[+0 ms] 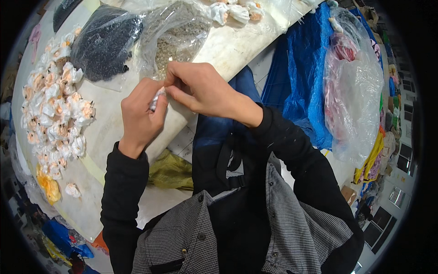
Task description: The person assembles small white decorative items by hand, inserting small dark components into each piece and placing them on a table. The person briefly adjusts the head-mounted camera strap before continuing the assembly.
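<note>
Above pale worktable (228, 50), left hand (141, 116) grips small white fabric piece (157, 98) — right hand (200, 89) fingertips pinch its top, apparently mid-shaping; next move calls for steady pinch.

- A pale round bench (237, 50) curves from lower left to upper right; a bare strip of it lies under and just below both hands.
- To the left, a dense heap of small white-and-peach fabric flowers (54, 109) blocks the bench surface.
- Beyond the hands, a clear plastic bag of dark beads (105, 43) and a clear plastic bag of grey-brown beads (175, 39) stand side by side, closing the far side.
- To the right, off the bench, a blue tarpaulin (301, 77) and a large clear plastic bag of pink pieces (351, 91) fill the space.
- The left hand (141, 114) and right hand (200, 89) meet, fingers pinched together on a small white piece (157, 97).
</note>
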The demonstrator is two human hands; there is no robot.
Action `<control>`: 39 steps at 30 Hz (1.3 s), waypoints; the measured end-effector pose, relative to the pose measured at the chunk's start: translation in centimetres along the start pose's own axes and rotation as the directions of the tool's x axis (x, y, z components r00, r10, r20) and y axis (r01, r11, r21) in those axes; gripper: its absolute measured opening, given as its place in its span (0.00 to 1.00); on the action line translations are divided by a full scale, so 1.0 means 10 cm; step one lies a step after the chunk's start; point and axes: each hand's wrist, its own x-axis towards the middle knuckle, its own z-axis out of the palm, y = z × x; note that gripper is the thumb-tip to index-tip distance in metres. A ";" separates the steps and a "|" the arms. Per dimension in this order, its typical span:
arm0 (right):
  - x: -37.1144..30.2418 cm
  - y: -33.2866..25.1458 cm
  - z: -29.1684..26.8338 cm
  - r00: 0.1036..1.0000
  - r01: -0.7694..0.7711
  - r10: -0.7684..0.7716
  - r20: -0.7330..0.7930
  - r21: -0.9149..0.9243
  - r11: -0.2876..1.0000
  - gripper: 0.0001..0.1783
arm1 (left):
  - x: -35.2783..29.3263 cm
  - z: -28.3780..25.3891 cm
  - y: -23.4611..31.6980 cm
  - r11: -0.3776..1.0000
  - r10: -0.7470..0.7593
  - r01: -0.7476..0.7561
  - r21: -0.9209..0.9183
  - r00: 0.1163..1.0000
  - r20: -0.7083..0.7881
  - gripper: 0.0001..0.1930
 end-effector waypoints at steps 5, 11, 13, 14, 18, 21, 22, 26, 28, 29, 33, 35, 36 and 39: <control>0.01 -0.03 0.00 1.000 -0.001 0.001 -0.010 -0.004 1.000 0.07 | -0.01 0.02 -0.04 0.999 0.051 -0.051 -0.003 0.999 -0.016 0.10; 0.00 -0.04 0.00 0.999 -0.048 0.048 -0.001 0.035 0.998 0.06 | -0.01 -0.01 -0.04 0.997 0.066 -0.065 0.034 0.998 -0.018 0.11; -0.01 -0.03 0.03 0.999 -0.047 0.047 -0.016 0.039 0.998 0.06 | 0.00 0.00 -0.05 0.997 0.073 -0.073 0.024 0.997 -0.031 0.11; 0.00 -0.03 0.04 0.999 -0.044 0.045 -0.023 0.043 0.998 0.06 | 0.00 0.00 -0.05 0.997 0.075 -0.074 0.015 0.997 -0.031 0.11; -0.05 0.00 0.02 0.998 -0.039 0.039 -0.039 0.013 0.999 0.07 | 0.00 0.02 -0.03 0.997 0.068 -0.069 -0.017 0.997 -0.032 0.11; -0.12 0.02 0.06 0.998 -0.033 0.035 -0.055 0.051 0.998 0.09 | -0.01 -0.08 -0.06 0.993 0.111 -0.111 0.026 0.994 0.020 0.11; -0.14 0.09 0.09 0.990 0.083 -0.085 -0.110 -0.023 0.996 0.10 | -0.03 -0.11 -0.02 0.993 0.116 -0.115 0.017 0.993 -0.028 0.11; -0.20 0.04 0.14 0.974 0.137 -0.131 -0.187 0.019 0.990 0.13 | 0.10 -0.65 0.17 0.952 0.281 -0.218 0.217 0.903 -0.326 0.10; -0.18 0.03 0.15 0.975 0.099 -0.119 -0.190 -0.111 0.989 0.10 | 0.14 -1.11 0.12 0.874 0.357 -0.094 0.477 0.790 -0.498 0.12; -0.16 0.03 0.16 0.970 0.120 -0.153 -0.187 -0.176 0.977 0.06 | 0.16 -1.36 0.09 0.784 0.404 0.034 0.620 0.731 -0.550 0.13; -0.11 -0.02 0.28 0.945 0.172 -0.247 -0.213 -0.318 0.932 0.03 | -0.09 -2.04 -0.59 0.423 0.155 0.349 0.836 0.881 -0.446 0.26; -0.10 -0.04 0.32 0.946 0.170 -0.248 -0.210 -0.331 0.928 0.03 | -0.45 -1.97 -1.29 0.437 -0.089 0.406 0.803 0.908 -0.410 0.29; -0.09 -0.06 0.34 0.947 0.166 -0.240 -0.212 -0.318 0.933 0.03 | -0.49 -1.99 -1.26 0.476 -0.108 0.434 0.765 0.892 -0.438 0.30; -0.11 -0.04 0.30 0.947 0.142 -0.220 -0.232 -0.312 0.939 0.03 | -0.34 -1.89 -1.11 0.535 -0.151 0.449 0.716 0.885 -0.441 0.31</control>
